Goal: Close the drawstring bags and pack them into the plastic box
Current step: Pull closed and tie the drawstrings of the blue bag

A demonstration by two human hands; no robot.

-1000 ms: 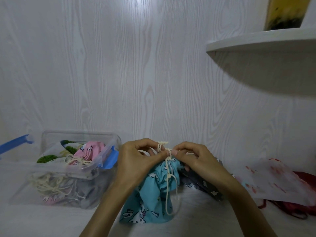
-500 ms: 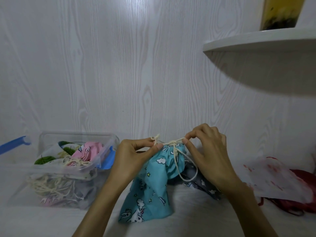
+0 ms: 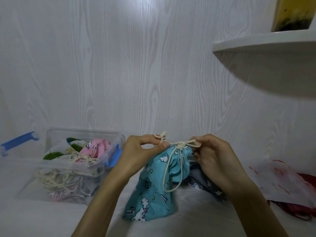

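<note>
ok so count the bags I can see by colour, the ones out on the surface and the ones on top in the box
Blue bag, in both hands: 1
Grey bag, behind it: 1
Red bag, right edge: 1
Pink bag, in the plastic box: 1
White bag with green print, in the box: 1
Total: 5; lower ones in the box are unclear.

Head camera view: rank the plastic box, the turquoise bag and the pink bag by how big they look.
1. plastic box, largest.
2. turquoise bag, though it sits nearer the camera, so this is unsure.
3. pink bag, smallest; only partly visible inside the box.
</note>
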